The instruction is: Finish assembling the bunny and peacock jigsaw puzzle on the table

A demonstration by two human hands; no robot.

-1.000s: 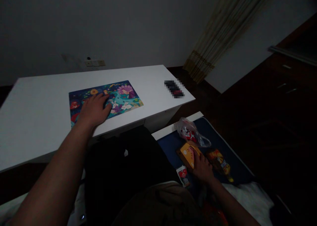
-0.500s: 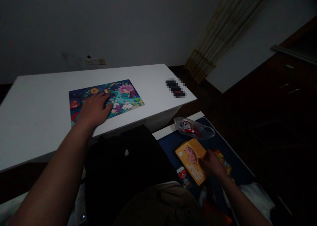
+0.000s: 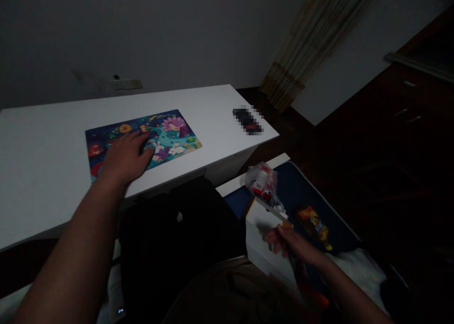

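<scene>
My left hand [image 3: 128, 154] lies spread on a colourful picture board [image 3: 170, 134] with rabbits and a peacock, on the white table [image 3: 216, 125]. At the lower right, my right hand [image 3: 285, 242] is at an open box [image 3: 262, 234] whose white inner side shows, with orange edges. Its fingers are bent and blurred over the box's inside; I cannot make out whether they grip anything. Just behind the box sits a clear plastic bag [image 3: 261, 182] with something red in it.
A yellow and orange snack packet [image 3: 314, 224] rests on the dark blue surface [image 3: 298, 187] to the right. A pixelated dark object [image 3: 247, 120] is near the table's right end. Black cloth [image 3: 180, 239] lies in front of me.
The orange box, closed-looking before with its printed face up, now shows its white inside. My right hand has shifted left over it. The plastic bag is bunched up. My left hand stays on the board.
</scene>
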